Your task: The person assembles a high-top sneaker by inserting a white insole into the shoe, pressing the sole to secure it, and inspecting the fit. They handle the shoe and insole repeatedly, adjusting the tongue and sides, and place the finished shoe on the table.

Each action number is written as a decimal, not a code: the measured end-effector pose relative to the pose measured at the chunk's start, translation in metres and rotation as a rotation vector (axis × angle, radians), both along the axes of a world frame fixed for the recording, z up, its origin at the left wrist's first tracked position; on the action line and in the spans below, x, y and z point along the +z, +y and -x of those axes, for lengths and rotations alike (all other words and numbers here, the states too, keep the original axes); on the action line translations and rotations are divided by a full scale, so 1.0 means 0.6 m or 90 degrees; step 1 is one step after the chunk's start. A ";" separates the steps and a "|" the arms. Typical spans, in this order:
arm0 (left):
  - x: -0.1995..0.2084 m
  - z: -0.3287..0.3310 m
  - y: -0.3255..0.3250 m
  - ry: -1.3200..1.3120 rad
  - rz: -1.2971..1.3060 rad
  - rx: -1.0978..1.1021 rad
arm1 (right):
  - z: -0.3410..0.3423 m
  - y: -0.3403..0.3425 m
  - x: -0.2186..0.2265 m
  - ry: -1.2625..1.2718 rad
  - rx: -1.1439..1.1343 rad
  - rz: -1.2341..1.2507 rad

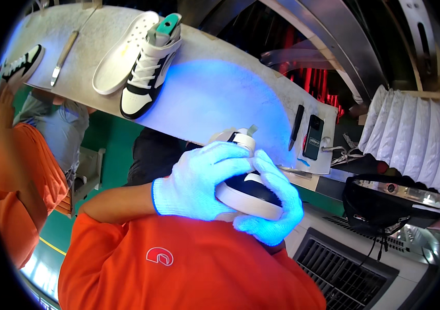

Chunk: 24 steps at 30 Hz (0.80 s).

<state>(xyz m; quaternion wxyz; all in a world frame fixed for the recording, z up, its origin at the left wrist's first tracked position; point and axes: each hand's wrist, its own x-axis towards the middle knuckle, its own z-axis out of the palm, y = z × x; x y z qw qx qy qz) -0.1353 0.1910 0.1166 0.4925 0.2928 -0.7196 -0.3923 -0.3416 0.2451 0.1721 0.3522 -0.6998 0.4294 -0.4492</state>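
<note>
Pale worktable (220,98), blue-lit; beyond it, dim machinery (333,39), details indistinct; below it, green floor (104,135); to its right, ridged white duct (408,142). Before its near edge: black-and-white shoe (248,203), grasped by gloved left hand (202,181) and right hand (280,199), partly covered. By its left end: co-worker (21,186), cut off.

Place: a workshop, the kind where people work on shoes
Bench (207,111): long and pale, with a black-and-white shoe (145,72), a loose white sole (119,59) and a knife (65,58)
Held shoe (251,203): one more
Machine parts (328,36): big, metal, behind the bench
Floor (114,144): green, with a yellow line (53,246)
Shirts (214,263): orange on both workers
</note>
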 end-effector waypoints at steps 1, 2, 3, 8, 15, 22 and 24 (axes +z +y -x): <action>-0.017 -0.011 0.002 0.044 -0.039 -0.038 | -0.006 0.007 -0.007 -0.030 -0.023 -0.019; -0.034 -0.020 0.009 0.028 -0.081 0.004 | -0.008 0.008 -0.009 -0.038 -0.025 -0.015; -0.053 -0.027 0.019 0.010 -0.123 0.047 | -0.008 0.006 -0.013 -0.048 -0.025 -0.011; -0.117 -0.060 0.077 -0.017 -0.474 -0.069 | -0.028 0.015 -0.007 -0.040 -0.133 -0.007; -0.104 -0.061 0.022 0.049 -0.198 -0.031 | -0.050 -0.013 -0.034 0.107 -0.006 0.185; -0.105 -0.044 0.039 0.215 -0.100 0.064 | -0.081 -0.039 -0.056 0.041 -0.047 0.223; -0.093 -0.047 0.022 0.223 -0.158 0.017 | -0.081 -0.036 -0.060 0.044 -0.052 0.241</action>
